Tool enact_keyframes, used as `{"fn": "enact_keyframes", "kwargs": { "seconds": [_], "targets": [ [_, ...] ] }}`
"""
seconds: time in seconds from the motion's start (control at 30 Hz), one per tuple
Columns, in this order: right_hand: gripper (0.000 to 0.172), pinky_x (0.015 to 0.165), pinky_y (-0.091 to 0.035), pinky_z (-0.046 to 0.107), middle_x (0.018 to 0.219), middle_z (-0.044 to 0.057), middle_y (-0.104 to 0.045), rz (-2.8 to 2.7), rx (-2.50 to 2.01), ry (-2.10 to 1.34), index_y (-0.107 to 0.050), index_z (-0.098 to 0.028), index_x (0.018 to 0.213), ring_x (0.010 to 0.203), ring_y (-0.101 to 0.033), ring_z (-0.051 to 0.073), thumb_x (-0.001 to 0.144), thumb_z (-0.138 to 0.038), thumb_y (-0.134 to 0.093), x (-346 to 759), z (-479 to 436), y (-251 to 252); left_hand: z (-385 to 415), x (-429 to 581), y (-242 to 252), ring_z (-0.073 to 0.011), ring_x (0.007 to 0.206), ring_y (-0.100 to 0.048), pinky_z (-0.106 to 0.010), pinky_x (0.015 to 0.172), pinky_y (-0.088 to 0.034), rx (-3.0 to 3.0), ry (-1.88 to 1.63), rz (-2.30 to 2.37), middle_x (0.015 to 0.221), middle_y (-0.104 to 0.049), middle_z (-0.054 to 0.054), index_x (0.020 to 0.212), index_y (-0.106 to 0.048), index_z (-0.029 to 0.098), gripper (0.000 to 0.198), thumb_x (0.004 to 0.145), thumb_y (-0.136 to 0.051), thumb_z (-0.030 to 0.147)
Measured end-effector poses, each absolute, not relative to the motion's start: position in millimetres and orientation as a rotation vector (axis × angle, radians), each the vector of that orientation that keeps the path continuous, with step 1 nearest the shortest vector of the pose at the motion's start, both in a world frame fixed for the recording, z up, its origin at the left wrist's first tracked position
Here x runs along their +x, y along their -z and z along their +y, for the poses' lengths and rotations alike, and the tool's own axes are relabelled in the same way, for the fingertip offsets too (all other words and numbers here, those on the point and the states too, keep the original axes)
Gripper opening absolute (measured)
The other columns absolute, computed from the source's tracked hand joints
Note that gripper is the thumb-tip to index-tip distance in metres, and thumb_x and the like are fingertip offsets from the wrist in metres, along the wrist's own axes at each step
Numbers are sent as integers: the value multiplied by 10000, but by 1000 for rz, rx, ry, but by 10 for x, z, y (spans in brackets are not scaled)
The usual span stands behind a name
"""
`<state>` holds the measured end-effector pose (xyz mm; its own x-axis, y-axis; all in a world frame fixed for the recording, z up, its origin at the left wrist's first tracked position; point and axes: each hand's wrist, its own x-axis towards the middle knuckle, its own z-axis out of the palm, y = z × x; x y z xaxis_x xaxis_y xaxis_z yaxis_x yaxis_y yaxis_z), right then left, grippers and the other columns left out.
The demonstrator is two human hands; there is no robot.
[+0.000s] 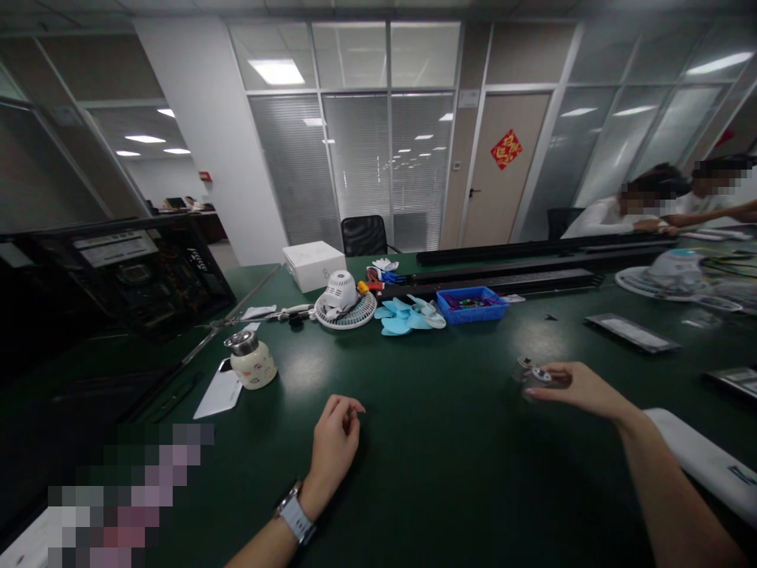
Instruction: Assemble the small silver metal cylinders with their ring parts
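My left hand (336, 442) rests on the dark green table (438, 442), fingers curled loosely with nothing visible in them; a watch is on its wrist. My right hand (576, 386) lies further right, fingertips pinched on a small grey and silver part (532, 375) that sits on the table surface. Beyond the hands lie a white fan grille with motor housing (344, 302) and light blue fan blades (409, 314).
A cream jar with metal lid (251, 360) and a white card (220, 392) sit left. A blue parts tray (471, 304), white box (313, 264), long black rails (520, 264) and an open computer case (133, 272) lie further off. Two people sit at the far right.
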<state>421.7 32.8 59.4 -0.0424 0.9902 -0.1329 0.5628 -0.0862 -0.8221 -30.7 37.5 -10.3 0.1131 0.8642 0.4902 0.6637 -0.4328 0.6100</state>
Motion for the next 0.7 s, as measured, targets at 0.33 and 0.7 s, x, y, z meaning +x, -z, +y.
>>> {"fn": "enact_keyframes", "kwargs": {
  "seconds": [0.33, 0.7],
  "targets": [
    [471, 917, -445, 356, 957, 80, -679, -1051, -933, -1835, -670, -154, 1110, 915, -620, 177, 721, -407, -746, 2262, 344, -278, 337, -241, -15, -149, 716, -570, -272, 648, -472, 1965, -1155, 1311, 892, -607, -30, 1002, -638, 204, 207, 851, -543, 312],
    [370, 678, -434, 224, 901, 66, -649, -1039, -711, -2148, -680, -120, 973, 768, -591, 114, 776, -431, -710, 1922, 104, -235, 142, -40, -179, -156, 766, -600, -300, 733, -502, 1477, -944, 881, 999, -671, -86, 1064, -710, 179, 403, 863, -552, 491]
  ]
}}
